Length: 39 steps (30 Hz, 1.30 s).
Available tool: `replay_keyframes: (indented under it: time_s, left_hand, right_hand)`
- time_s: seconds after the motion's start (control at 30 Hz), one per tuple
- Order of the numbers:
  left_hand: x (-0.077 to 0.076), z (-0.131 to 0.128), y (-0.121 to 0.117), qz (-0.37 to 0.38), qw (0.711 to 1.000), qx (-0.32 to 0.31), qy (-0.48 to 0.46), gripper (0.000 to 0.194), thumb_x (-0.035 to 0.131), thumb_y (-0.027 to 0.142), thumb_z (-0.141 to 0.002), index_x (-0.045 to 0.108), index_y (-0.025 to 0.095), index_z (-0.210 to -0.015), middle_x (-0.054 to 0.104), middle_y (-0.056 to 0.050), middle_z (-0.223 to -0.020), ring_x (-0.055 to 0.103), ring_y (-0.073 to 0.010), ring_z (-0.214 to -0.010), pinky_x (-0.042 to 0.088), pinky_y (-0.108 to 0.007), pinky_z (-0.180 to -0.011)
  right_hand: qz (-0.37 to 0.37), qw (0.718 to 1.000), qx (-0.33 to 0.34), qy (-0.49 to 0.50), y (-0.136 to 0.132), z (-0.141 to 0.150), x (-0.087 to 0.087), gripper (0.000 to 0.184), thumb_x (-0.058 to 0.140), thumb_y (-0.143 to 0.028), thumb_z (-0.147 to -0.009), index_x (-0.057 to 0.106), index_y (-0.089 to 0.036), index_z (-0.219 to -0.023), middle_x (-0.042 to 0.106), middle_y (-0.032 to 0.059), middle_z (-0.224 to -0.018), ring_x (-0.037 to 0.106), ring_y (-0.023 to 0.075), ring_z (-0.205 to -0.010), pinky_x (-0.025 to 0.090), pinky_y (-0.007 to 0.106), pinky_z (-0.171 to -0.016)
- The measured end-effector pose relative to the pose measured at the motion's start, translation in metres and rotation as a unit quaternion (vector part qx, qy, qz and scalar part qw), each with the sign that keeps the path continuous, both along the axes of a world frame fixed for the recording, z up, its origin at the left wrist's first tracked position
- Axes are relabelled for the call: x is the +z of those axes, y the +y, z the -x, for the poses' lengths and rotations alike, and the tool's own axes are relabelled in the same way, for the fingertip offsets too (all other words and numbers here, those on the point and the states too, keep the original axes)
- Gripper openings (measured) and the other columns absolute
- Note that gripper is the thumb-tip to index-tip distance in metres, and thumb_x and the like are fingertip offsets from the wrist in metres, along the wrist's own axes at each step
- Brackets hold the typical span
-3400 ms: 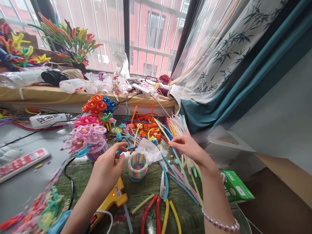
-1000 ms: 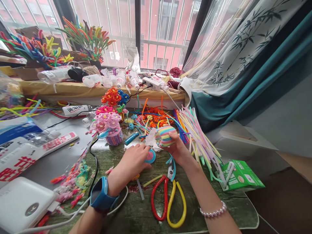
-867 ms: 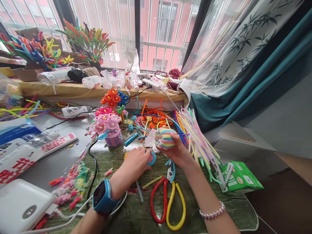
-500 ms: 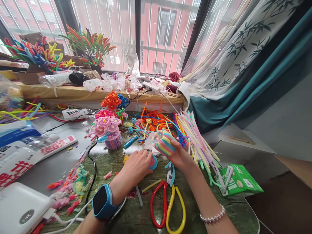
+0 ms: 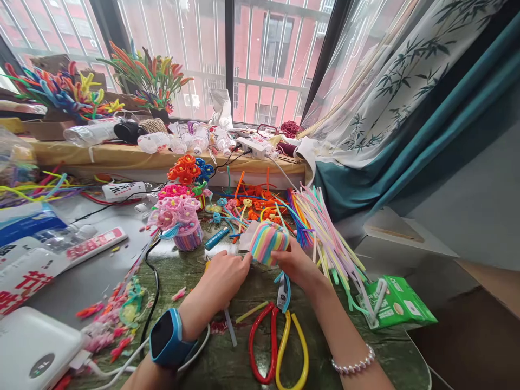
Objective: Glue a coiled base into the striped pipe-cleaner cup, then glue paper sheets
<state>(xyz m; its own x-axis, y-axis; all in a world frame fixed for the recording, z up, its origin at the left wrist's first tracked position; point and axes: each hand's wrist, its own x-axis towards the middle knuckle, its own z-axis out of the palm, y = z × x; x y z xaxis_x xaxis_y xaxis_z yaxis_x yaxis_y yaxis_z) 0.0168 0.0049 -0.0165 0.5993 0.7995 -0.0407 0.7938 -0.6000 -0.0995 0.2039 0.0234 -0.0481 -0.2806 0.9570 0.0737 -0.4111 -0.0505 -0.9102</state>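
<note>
My right hand [image 5: 301,266] grips a small pot wrapped in pastel-striped pipe cleaners [image 5: 268,244], holding it tilted above the table. My left hand [image 5: 222,277] is closed, fingertips at the pot's lower left edge; whatever they pinch is hidden, and the blue-pink coiled disc seen earlier is out of sight. Just below the pot lie scissors with red and yellow handles [image 5: 273,341], partly under blue pipe cleaners. Behind the pot is a crumpled white tissue [image 5: 246,236]. A yellow glue gun is mostly covered by my left hand, its glue stick [image 5: 231,327] showing below.
Pipe-cleaner flowers in a purple pot [image 5: 188,238] stand left, near a teal cylinder [image 5: 216,238]. A pipe-cleaner bundle [image 5: 329,238] and green packet [image 5: 400,303] lie right. A black cable [image 5: 156,276], scraps [image 5: 117,319] and white power bank [image 5: 38,346] occupy the left.
The right hand lifted the pot off the table and has since turned it so its striped side faces me. The left hand picked at the coiled disc, then moved up against the pot; the disc is now hidden.
</note>
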Motion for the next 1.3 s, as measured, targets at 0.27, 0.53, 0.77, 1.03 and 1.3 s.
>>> replay_keyframes:
  time_s: [0.27,0.53,0.77,1.03,1.3]
  left_hand:
    - [0.014,0.013,0.002,-0.095,0.974,0.187,-0.08,0.033,0.034,0.035,-0.104,0.062,0.018,-0.099,0.076,-0.011,-0.078,0.074,-0.0305,-0.076,0.039,-0.031,-0.057]
    - [0.024,0.011,0.0,-0.129,0.928,0.315,-0.154,0.032,0.037,0.042,-0.103,0.063,0.023,-0.107,0.077,-0.007,-0.079,0.074,-0.0274,-0.077,0.026,-0.029,-0.054]
    - [0.02,0.013,0.002,-0.14,0.916,0.329,-0.183,0.031,0.04,0.043,-0.102,0.063,0.023,-0.108,0.077,-0.006,-0.08,0.074,-0.0282,-0.076,0.024,-0.029,-0.055]
    - [0.017,0.013,0.003,-0.168,0.902,0.339,-0.209,0.032,0.041,0.044,-0.102,0.064,0.022,-0.106,0.076,-0.006,-0.079,0.073,-0.0276,-0.075,0.023,-0.029,-0.055]
    - [0.014,0.013,0.005,-0.169,0.905,0.328,-0.213,0.033,0.041,0.044,-0.102,0.065,0.022,-0.107,0.076,-0.006,-0.078,0.072,-0.0264,-0.074,0.025,-0.028,-0.055]
  right_hand:
    - [-0.091,0.987,-0.074,-0.105,-0.006,0.007,0.008,0.076,0.094,-0.026,-0.05,0.048,-0.03,-0.111,0.061,0.0,-0.119,0.063,0.022,-0.105,0.049,0.039,-0.095]
    - [-0.091,0.982,0.008,-0.165,-0.007,0.019,0.003,0.073,0.092,-0.04,-0.059,0.05,-0.027,-0.117,0.064,0.0013,-0.106,0.064,0.0194,-0.093,0.052,0.035,-0.086]
    - [-0.084,0.979,0.034,-0.184,-0.012,0.022,0.003,0.068,0.081,-0.049,-0.073,0.047,-0.027,-0.127,0.064,0.0027,-0.114,0.065,0.0185,-0.098,0.05,0.033,-0.089]
    - [-0.168,0.946,0.02,-0.278,-0.007,0.018,-0.002,0.061,0.089,-0.039,-0.063,0.058,-0.026,-0.114,0.057,0.0029,-0.122,0.056,0.025,-0.118,0.046,0.036,-0.1]
    - [-0.105,0.954,0.052,-0.277,-0.007,0.018,-0.008,0.088,0.091,-0.036,-0.058,0.045,-0.028,-0.133,0.051,0.0047,-0.128,0.057,0.0235,-0.115,0.048,0.037,-0.097]
